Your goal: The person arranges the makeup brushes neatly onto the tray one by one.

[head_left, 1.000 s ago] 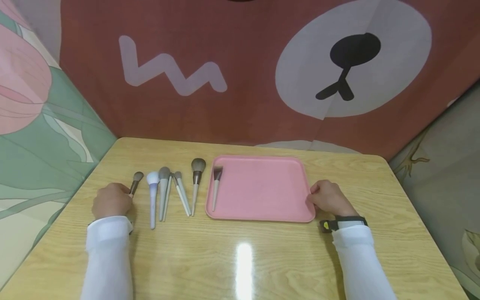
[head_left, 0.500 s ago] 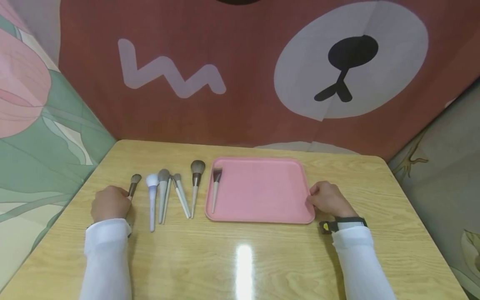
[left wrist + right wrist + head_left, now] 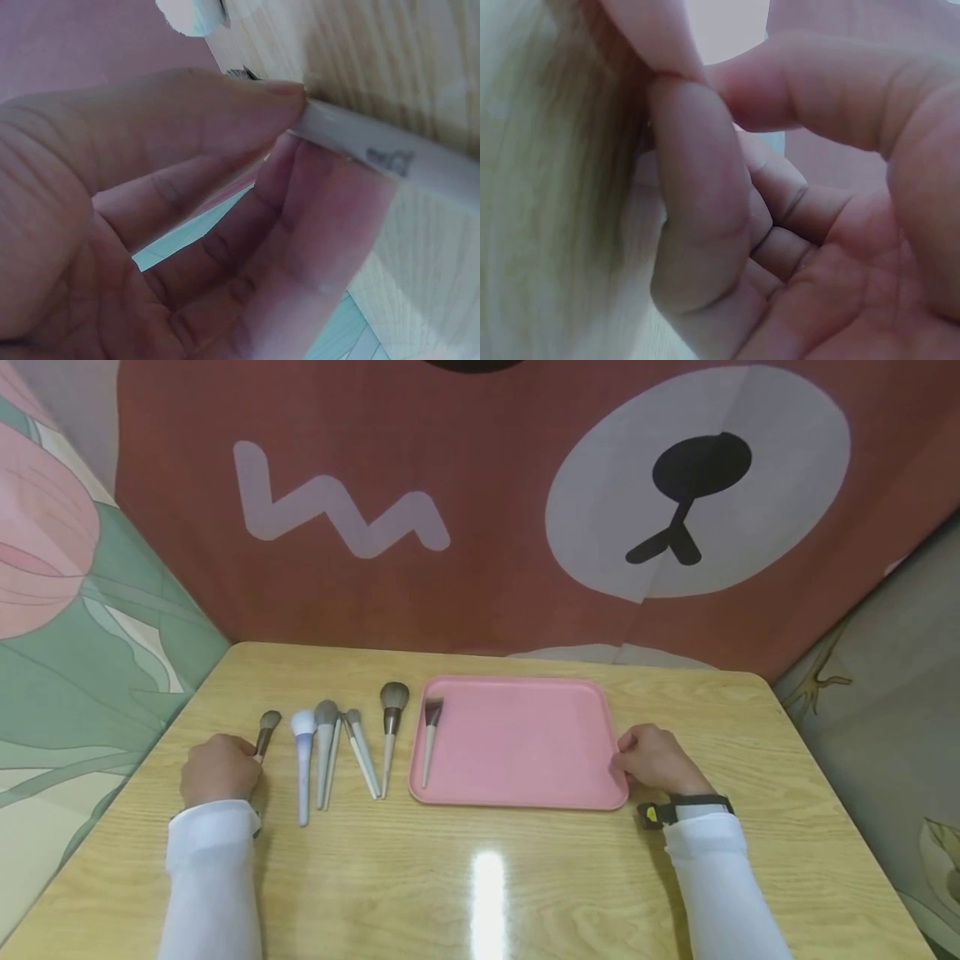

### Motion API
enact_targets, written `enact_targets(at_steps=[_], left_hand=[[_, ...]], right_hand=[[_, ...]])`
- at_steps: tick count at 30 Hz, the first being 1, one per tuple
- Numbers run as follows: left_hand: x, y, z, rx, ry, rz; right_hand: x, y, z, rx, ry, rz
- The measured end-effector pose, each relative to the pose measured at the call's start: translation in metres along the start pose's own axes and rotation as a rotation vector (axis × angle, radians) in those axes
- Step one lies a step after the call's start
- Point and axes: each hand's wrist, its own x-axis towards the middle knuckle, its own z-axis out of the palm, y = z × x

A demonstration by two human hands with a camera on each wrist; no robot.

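My left hand pinches the pale handle of a makeup brush at the left of the table. In the left wrist view, thumb and fingers press on that handle, which bears small dark print. At the pink tray's right edge, my right hand grips the rim between thumb and fingers. The right wrist view shows the rim caught between thumb and forefinger. A flat-headed makeup brush lies inside the tray along its left side.
Several makeup brushes lie between the left hand and the tray: a white-tipped brush, a grey-headed brush, slimmer ones beside it and a large fluffy brush. Behind the wooden table rises a reddish-brown wall with a cartoon face.
The whole scene sits slightly lower in the head view as the camera shifts a little. Both hands keep their holds; no brush has visibly moved on the table.
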Motion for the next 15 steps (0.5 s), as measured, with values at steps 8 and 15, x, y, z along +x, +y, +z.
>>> enact_targets(at_steps=[8,15], left_hand=[[0.0003,-0.0011,0.0009,-0.005,-0.003,0.011],[-0.0002,-0.0014,0.0001,-0.014,-0.001,0.014]], right_hand=[[-0.0002,0.0011,0.0005,0.005,-0.003,0.001],[0.0001,0.0011,0.0000,0.012,-0.006,-0.001]])
